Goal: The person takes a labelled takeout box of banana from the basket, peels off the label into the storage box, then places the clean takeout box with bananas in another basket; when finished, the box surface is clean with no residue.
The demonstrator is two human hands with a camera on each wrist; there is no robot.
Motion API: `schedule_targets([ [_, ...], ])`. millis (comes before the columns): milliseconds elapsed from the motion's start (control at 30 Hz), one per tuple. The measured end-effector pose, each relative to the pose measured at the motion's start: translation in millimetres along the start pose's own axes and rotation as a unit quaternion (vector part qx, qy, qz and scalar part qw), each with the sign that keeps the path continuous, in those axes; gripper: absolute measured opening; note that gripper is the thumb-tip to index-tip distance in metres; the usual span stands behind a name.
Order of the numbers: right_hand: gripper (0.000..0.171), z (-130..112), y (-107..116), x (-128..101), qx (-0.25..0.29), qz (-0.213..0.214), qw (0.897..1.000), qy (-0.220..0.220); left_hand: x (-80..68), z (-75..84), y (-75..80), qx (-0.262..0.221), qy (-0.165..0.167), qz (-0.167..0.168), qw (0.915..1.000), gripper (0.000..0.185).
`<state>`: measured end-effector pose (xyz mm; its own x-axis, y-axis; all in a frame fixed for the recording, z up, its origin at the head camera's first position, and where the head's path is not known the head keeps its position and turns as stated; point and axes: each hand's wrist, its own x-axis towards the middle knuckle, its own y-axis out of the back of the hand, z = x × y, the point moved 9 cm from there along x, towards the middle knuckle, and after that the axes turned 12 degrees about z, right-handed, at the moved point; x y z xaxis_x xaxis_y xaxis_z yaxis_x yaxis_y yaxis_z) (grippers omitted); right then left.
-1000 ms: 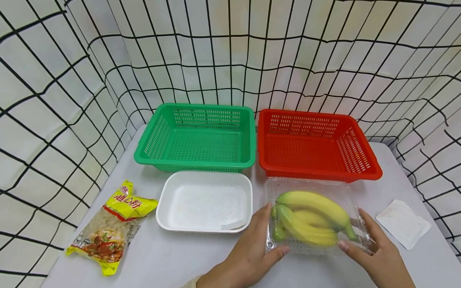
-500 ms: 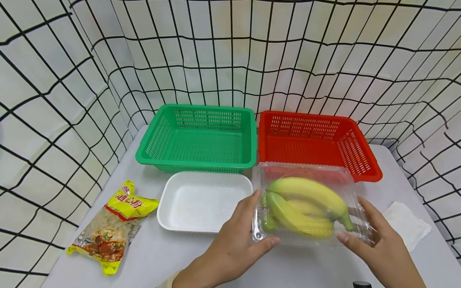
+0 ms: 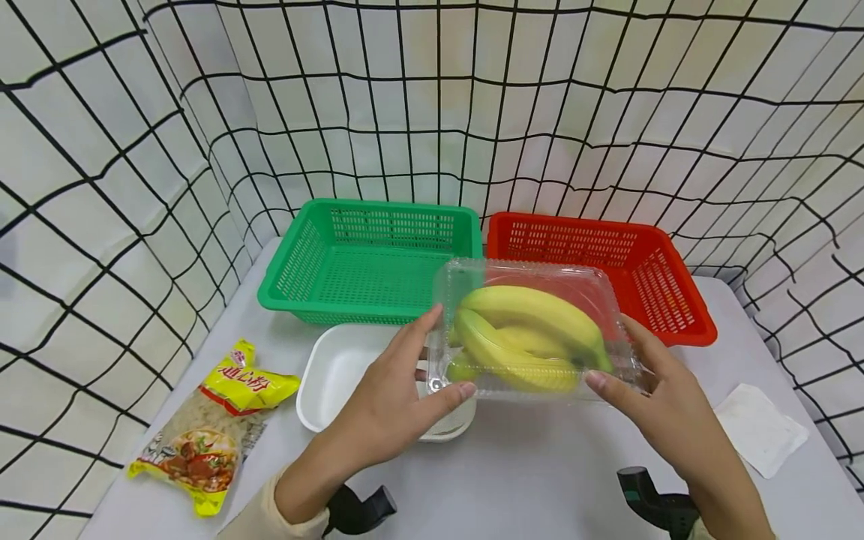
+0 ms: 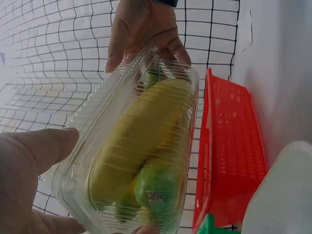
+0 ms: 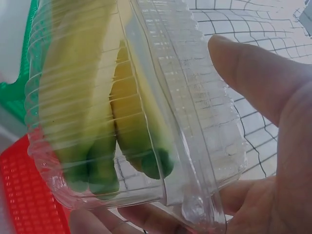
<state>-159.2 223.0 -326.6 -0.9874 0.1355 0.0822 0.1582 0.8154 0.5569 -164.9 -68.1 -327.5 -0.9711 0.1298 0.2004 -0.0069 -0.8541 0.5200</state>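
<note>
Since the clamshell (image 3: 533, 330) is flimsy, both hands grip its ends: left hand (image 3: 388, 405) and right hand (image 3: 664, 409) fingers curl around, holding it level above the bench (image 3: 540, 480).

Pale grey desk (image 3: 540, 480), hemmed by white sheeting with a black grid. 2 slotted plastic baskets side by side along its far edge: green basket (image 3: 367, 259) to the left, red basket (image 3: 664, 296) to the right, rims close together. White tray (image 3: 327, 375) just in front of the green one, nearly touching it, partly hidden. Yellow noodle packet (image 3: 209, 427) lying flat toward the near left corner, apart from the tray. White square pad (image 3: 759, 427) flat near the right edge, in front of the red basket and well apart from the rest
</note>
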Motion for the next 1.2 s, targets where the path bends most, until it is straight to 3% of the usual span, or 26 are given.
schedule_targets([
  [167,0.087,-21.2,-15.8,19.1,0.008,-0.008,0.999,0.033,15.3,-8.9,21.3,-0.003,0.003,-0.001,1.0000,0.095],
  [600,0.090,-46.3,-61.0,66.8,0.028,-0.055,0.998,0.015,54.6,-34.2,63.4,-0.018,0.008,-0.011,0.9998,0.090],
  [900,0.089,-61.2,-96.8,98.0,0.058,-0.079,0.995,0.002,83.6,-53.9,94.8,-0.001,0.005,-0.013,0.9999,0.087],
  [1200,0.086,-77.8,-128.1,124.9,0.062,-0.091,0.994,0.018,103.7,-78.6,111.6,0.017,0.024,-0.019,0.9994,0.091],
])
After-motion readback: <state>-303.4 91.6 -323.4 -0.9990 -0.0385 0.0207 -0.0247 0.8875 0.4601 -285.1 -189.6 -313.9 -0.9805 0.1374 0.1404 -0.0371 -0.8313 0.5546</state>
